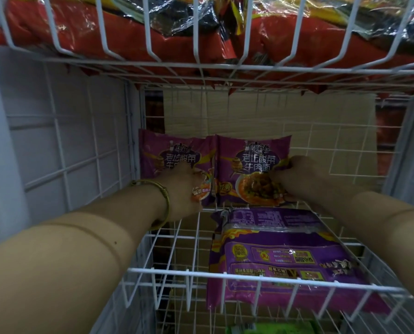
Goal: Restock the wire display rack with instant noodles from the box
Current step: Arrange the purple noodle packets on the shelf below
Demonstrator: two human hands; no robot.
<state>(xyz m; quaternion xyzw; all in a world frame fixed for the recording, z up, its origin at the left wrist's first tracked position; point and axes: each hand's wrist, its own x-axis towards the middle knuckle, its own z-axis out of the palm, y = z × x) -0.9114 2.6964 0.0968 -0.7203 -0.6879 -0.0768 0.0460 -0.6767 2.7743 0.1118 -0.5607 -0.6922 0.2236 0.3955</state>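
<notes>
As hands [183, 189] [297, 175] seemingly grip two upright packs [167, 153] [251, 165], one multipack [285, 256] flat

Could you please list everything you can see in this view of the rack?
White wire rack shelf: one, white, centre.
Purple instant-noodle packets: two, purple, upright at the shelf's back, left packet beside right packet.
Purple plastic noodle multipack: one, purple, flat at front right.
Red-orange noodle bags: several, in upper wire basket.
Brown cardboard sheet: one, behind rack.
Green packet: one, below the shelf.
Gold metal bangle: one, left wrist.
Left hand: holds left packet.
Right hand: grips right packet's edge.
</notes>
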